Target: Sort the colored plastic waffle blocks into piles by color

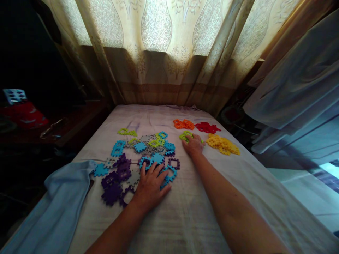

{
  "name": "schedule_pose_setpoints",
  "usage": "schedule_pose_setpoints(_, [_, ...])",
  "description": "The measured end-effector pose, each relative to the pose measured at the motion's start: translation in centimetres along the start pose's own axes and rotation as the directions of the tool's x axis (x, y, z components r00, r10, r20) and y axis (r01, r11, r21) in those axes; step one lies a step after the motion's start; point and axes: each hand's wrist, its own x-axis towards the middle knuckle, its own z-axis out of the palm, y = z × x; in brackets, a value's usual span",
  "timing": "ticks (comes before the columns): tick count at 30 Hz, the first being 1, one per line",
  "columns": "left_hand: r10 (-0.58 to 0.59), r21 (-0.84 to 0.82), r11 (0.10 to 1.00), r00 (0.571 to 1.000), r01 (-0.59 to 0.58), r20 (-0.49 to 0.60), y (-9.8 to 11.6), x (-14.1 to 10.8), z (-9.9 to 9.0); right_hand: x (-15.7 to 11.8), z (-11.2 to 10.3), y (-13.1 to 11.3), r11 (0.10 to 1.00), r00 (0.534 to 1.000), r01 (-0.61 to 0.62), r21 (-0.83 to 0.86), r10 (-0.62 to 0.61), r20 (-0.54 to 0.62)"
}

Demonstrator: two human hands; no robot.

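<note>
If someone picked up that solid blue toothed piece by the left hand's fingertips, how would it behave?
The solid blue toothed piece looks thin and flat, so it's probably light and unlikely to roll. It lies flat without visible sagging, suggesting it's fairly stiff. Its teeth might catch on the overlapping pieces around it.

Spread pieces (124, 168) left on the sheet (185, 208), piles (222, 144) right, curtain (156, 77) behind.

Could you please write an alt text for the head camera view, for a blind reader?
Two hands reach over a cloth-covered table: the left on a mixed pile of blue, purple, gray and green toothed pieces, the right on green pieces, near orange, red and yellow piles.
</note>
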Motion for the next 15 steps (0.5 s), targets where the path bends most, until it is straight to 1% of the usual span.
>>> schedule_pose_setpoints(3, [-0.017,0.005,1.000,1.000,0.017,-0.004,0.1,0.1,-0.1,1.2,0.4,0.0,1.000,1.000,-0.002,0.007,0.002,-0.028])
schedule_pose_setpoints(5, [-0.021,0.016,1.000,1.000,0.021,-0.013,0.2,0.1,-0.2,1.5,0.6,-0.1,1.000,0.997,0.020,0.017,-0.019,-0.081])
schedule_pose_setpoints(7, [-0.022,0.024,0.999,1.000,0.022,-0.015,0.2,0.2,-0.2,1.2,0.6,-0.4,0.996,0.986,0.083,0.038,-0.076,-0.149])
schedule_pose_setpoints(9, [-0.026,0.027,0.999,1.000,0.027,-0.015,0.2,0.2,-0.1,0.4,0.5,-1.3,0.976,0.966,0.204,0.078,-0.187,-0.180])
schedule_pose_setpoints(11, [-0.033,0.022,0.999,0.999,0.034,-0.016,0.2,0.2,0.0,-0.5,0.3,-2.7,0.932,0.936,0.338,0.132,-0.319,-0.147])
schedule_pose_setpoints(12, [-0.037,0.018,0.999,0.999,0.037,-0.016,0.2,0.2,0.0,-0.8,0.2,-3.6,0.911,0.923,0.382,0.157,-0.367,-0.113])
schedule_pose_setpoints(13, [-0.041,0.015,0.999,0.999,0.041,-0.015,0.2,0.2,0.0,-1.2,0.0,-4.5,0.900,0.917,0.400,0.173,-0.393,-0.074])
schedule_pose_setpoints(15, [-0.046,0.008,0.999,0.999,0.046,-0.009,0.2,0.2,0.0,-1.6,-0.4,-6.4,0.917,0.928,0.369,0.154,-0.374,0.002])
